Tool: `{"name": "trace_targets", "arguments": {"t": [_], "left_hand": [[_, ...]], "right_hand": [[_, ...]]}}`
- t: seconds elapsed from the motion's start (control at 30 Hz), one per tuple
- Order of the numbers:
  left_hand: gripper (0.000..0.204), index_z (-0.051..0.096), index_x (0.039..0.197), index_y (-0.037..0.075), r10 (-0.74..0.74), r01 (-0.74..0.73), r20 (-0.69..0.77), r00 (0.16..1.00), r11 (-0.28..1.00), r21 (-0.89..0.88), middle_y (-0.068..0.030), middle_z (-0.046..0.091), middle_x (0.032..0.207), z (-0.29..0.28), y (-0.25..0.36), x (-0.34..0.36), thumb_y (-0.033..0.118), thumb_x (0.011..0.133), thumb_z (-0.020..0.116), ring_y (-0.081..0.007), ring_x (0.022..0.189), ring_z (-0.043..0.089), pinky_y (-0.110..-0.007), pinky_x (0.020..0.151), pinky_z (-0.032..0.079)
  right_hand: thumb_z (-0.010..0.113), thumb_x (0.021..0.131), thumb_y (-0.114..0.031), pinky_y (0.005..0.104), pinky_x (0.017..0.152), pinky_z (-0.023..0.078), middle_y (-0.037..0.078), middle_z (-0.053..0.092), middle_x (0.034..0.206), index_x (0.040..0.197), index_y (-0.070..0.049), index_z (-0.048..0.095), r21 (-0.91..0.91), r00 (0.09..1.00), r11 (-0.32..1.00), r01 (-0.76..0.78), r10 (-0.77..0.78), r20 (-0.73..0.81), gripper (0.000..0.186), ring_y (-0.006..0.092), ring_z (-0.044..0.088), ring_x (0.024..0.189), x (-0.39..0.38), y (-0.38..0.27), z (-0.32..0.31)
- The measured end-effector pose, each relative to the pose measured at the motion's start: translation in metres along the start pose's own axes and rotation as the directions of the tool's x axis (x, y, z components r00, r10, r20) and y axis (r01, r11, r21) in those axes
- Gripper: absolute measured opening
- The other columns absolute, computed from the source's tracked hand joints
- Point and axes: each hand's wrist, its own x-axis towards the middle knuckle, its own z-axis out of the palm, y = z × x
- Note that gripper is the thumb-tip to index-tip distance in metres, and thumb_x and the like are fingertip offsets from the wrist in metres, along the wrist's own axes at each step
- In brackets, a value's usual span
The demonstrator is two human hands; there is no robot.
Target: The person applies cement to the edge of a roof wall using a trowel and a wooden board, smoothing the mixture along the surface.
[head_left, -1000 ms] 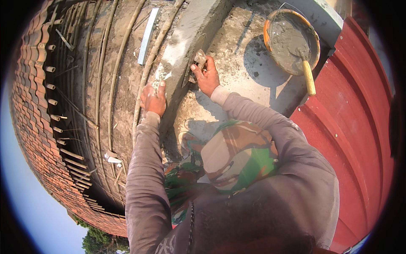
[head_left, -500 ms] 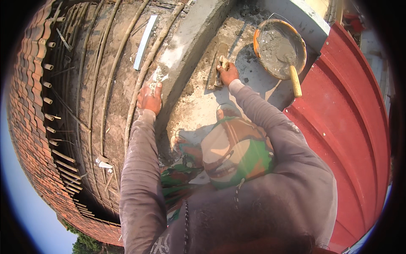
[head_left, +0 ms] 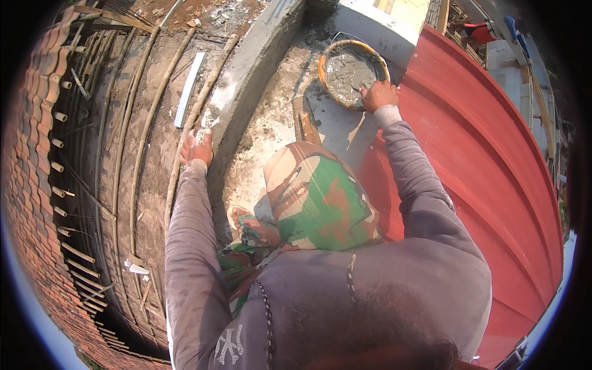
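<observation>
My right hand (head_left: 380, 97) is closed at the near right rim of an orange-edged bucket (head_left: 322, 73). It grips the trowel, whose wooden handle is hidden under my fingers; the blade lies in the wet grey mortar (head_left: 346, 69) inside. A plastering float with a wooden handle (head_left: 306, 128) lies on the concrete ledge in front of my knee, touched by neither hand. My left hand (head_left: 197, 148) rests at the left edge of the low plastered wall (head_left: 237, 83), beside a bamboo pole, with thumb and fingers apart and nothing visible held.
Left of the wall, bamboo poles (head_left: 159, 98) run over a brown surface, with a pale strip (head_left: 190, 89) lying among them. Roof tiles (head_left: 37, 185) curve along the far left. Red metal roofing (head_left: 468, 179) drops away on the right. A white block (head_left: 394, 28) stands behind the bucket.
My right hand has let go of the float, moved right to the bucket and taken hold of the trowel handle. My left hand stays beside the wall. The whole view has shifted.
</observation>
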Motion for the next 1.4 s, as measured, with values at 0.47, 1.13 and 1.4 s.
{"name": "trace_targets", "arguments": {"t": [0.47, 1.13, 1.4], "left_hand": [[0.043, 0.076, 0.081, 0.006, -0.125, 0.145, 0.089, 0.988, 0.953, -0.266, -0.0058, 0.07, 0.106, -0.151, -0.31, -0.173, 0.044, 0.097, 0.064, -0.0144, 0.09, 0.062, -0.028, 0.083, 0.046], [0.048, 0.057, 0.127, -0.001, -0.371, -0.002, -0.018, 0.928, 0.044, -0.999, -0.0152, 0.067, 0.112, -0.069, -0.313, -0.385, 0.04, 0.105, 0.044, -0.0283, 0.095, 0.064, -0.039, 0.081, 0.055], [0.056, 0.055, 0.132, 0.001, -0.228, 0.255, 0.272, 0.935, -0.102, -0.962, -0.0159, 0.067, 0.117, -0.123, -0.274, -0.352, 0.048, 0.101, 0.055, -0.0276, 0.103, 0.066, -0.04, 0.088, 0.055]], "right_hand": [[0.062, 0.095, -0.038, 0.0477, 0.096, 0.052, 0.029, 0.067, 0.117, 0.121, 0.007, 0.062, 0.157, 0.928, 0.983, 0.099, -0.148, 0.342, 0.052, 0.0417, 0.064, 0.114, -0.011, 0.008, 0.007], [0.065, 0.092, -0.035, 0.0386, 0.043, 0.047, 0.009, 0.06, 0.065, 0.079, 0.0, 0.062, 0.844, 0.921, 0.37, -0.388, 0.123, 0.369, 0.037, 0.0209, 0.059, 0.05, -0.052, -0.002, 0.037], [0.06, 0.093, -0.036, 0.0384, 0.043, 0.046, 0.008, 0.059, 0.065, 0.083, -0.002, 0.061, 0.914, 0.931, 0.209, -0.349, 0.187, 0.313, 0.036, 0.0206, 0.056, 0.048, -0.014, -0.028, 0.05]]}}
